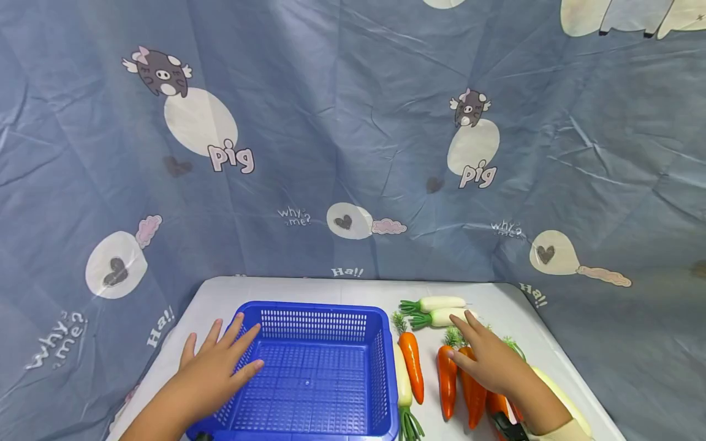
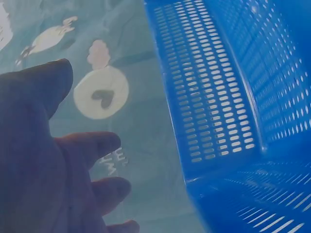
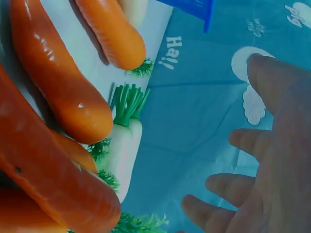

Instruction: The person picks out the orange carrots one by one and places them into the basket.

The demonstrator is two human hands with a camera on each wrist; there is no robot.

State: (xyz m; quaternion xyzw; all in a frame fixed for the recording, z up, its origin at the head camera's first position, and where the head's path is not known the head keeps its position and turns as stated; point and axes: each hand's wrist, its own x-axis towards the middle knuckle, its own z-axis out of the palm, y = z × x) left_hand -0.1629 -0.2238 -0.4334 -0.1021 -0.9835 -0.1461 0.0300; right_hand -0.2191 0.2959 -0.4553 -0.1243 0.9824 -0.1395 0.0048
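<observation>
In the head view my left hand (image 1: 206, 373) hovers at the left rim of a blue plastic basket (image 1: 393, 392), fingers spread and holding nothing. The basket's slotted wall (image 2: 209, 87) shows beside that hand in the left wrist view. My right hand (image 1: 491, 358), also with fingers apart and nothing in it, is over several orange carrots (image 1: 447, 383) with green tops on the right. Carrots (image 3: 63, 77) lie close by it in the right wrist view. Two white radishes (image 1: 444, 302) with green leaves lie behind that hand.
Between basket and carrots lie a single carrot (image 1: 411, 367) and a white radish (image 1: 402, 380). Another pale radish (image 1: 562, 398) is partly hidden behind the right forearm. A white table (image 1: 220, 291) carries everything, with a blue printed cloth (image 1: 342, 122) hanging behind and around it.
</observation>
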